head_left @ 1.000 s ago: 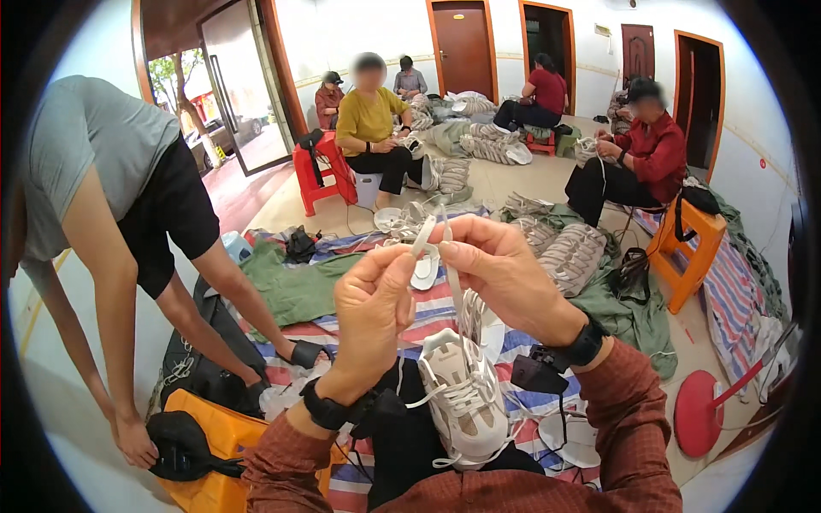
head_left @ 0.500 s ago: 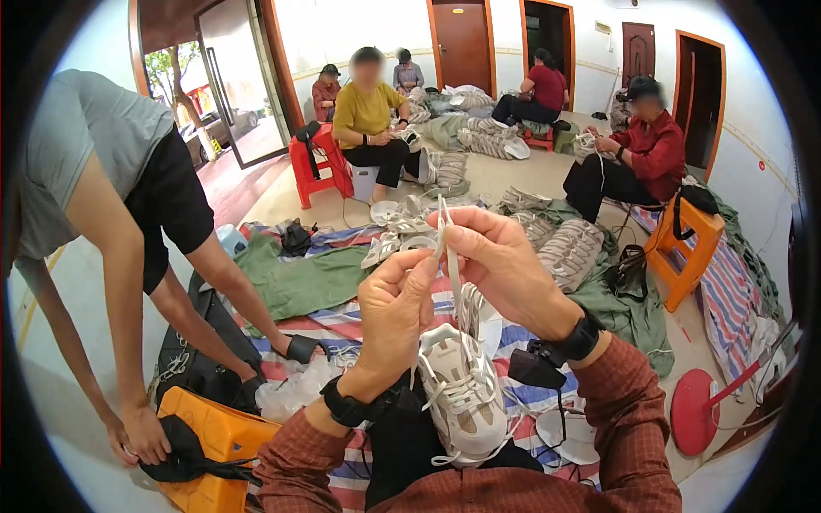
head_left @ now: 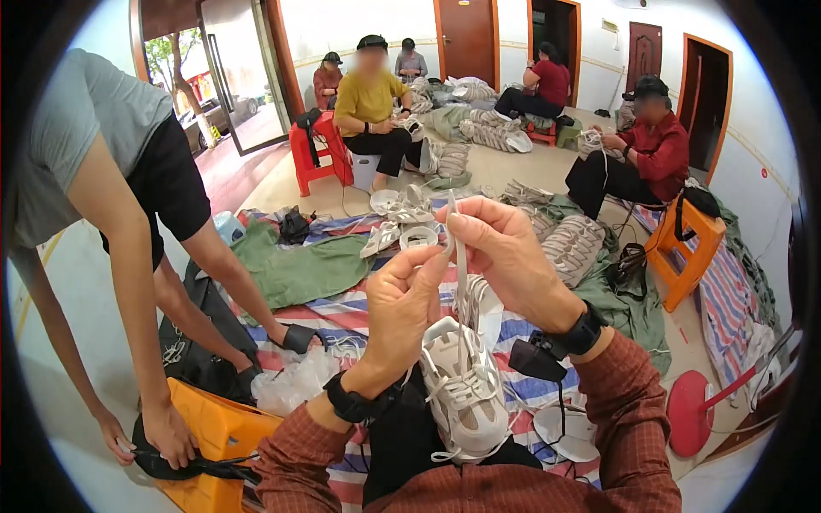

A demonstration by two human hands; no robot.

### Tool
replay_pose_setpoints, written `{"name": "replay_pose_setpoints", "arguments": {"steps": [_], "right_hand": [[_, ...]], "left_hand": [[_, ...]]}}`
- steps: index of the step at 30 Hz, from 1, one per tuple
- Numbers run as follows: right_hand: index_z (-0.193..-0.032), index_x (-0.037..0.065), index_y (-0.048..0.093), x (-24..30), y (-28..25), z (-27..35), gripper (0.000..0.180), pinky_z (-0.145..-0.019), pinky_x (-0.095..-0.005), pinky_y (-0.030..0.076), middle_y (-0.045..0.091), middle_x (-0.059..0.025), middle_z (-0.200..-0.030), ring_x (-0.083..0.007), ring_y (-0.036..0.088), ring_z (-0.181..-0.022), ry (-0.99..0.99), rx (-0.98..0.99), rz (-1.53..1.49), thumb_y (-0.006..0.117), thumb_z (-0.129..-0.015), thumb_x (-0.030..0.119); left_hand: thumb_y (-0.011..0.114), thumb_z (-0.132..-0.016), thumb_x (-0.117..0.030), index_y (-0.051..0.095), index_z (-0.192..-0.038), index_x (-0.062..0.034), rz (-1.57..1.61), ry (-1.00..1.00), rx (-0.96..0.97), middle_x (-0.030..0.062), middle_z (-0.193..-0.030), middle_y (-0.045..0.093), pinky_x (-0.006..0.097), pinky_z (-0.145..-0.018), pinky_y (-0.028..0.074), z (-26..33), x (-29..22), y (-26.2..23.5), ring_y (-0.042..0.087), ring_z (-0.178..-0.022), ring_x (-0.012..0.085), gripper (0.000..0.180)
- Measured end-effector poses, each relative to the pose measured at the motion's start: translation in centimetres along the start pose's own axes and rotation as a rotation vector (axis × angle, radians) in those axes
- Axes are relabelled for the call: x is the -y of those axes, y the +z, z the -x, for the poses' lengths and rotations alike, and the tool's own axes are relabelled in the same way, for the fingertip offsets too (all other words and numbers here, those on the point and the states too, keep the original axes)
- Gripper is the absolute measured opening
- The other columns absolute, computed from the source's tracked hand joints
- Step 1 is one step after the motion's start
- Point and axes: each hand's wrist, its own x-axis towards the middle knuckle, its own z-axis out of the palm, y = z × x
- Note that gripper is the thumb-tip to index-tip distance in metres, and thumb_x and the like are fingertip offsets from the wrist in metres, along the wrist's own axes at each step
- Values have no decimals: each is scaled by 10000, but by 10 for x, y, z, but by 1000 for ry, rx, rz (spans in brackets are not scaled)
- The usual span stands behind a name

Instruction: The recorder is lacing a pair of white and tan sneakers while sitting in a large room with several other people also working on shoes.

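So going left to right: the orange plastic stool (head_left: 209,412) is way down and left of the fingers, then a crumpled see-through plastic bag (head_left: 295,385) a bit nearer, below and left of them. Next is the left hand (head_left: 395,301), thumb and forefinger tips pinched together on a flat, off-white shoelace (head_left: 462,295) close to its tip. That lace drops from the fingers to a low-cut white-and-beige sneaker (head_left: 466,400) right below them, sitting sole-down at the wearer's lap. Looks to me like the lacing's mostly done: strands already cross the front, but this long end hangs free and I can't see a bow, so I'd guess finishing off that end is what's left. The toe points back at the wearer, opening away under the fingertips, long axis near fore-and-aft with the toe swung slightly right. Then the right hand (head_left: 506,256), thumb and forefinger pinching the same lace just above the left one's grip. Farther off, right of those fingers, there's a packed row of beige laced shoes (head_left: 571,250).
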Motion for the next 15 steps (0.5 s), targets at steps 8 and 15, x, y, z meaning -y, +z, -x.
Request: {"name": "replay_pose_setpoints", "arguments": {"steps": [8, 15], "right_hand": [[-942, 9, 602, -5, -2, -6, 190, -605, -208, 450, 589, 6, -808, -41, 522, -689, -22, -32, 32, 579, -893, 191], [-921, 17, 618, 19, -6, -6, 183, -590, -186, 422, 590, 6, -794, -38, 499, -677, -145, -31, 433, 577, -883, 191]], "left_hand": [[539, -917, -149, 585, -991, -24, 25, -10, 14, -53, -504, 400, 209, -357, 209, 0, 2, -3, 293, -359, 28, 153], [504, -929, -214, 587, -1032, -4, -195, 91, 52, 12, -692, 602, 192, -595, 382, 0, 2, -8, 481, -646, 38, 249]]}}
